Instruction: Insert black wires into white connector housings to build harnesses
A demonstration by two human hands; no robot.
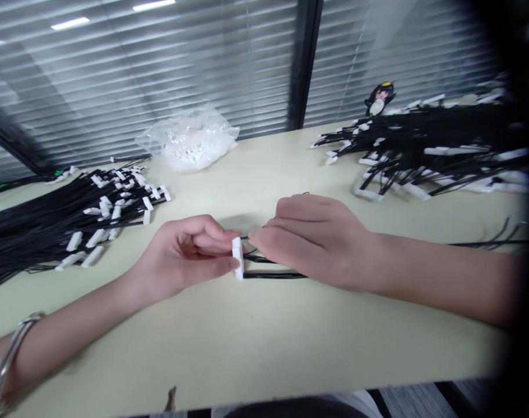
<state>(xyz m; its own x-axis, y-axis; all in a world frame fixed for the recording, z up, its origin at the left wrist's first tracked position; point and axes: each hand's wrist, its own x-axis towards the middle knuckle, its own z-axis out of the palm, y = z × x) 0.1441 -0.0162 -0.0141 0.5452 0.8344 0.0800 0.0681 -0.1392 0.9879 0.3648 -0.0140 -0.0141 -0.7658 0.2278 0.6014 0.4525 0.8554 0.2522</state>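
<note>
We pinch the white connector (237, 257) w/ left hand (184, 255), thumb & fingers clamped, low over the table (264, 337) centre. Right hand (312, 241) is closed on the black wires (273, 274) at its face. Best, we judge: connector square, wires straight, grip near the tips.

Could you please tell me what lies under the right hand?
Black wires run from under the right hand to the white connector pinched in the left hand. The hand covers their middle stretch.
</note>
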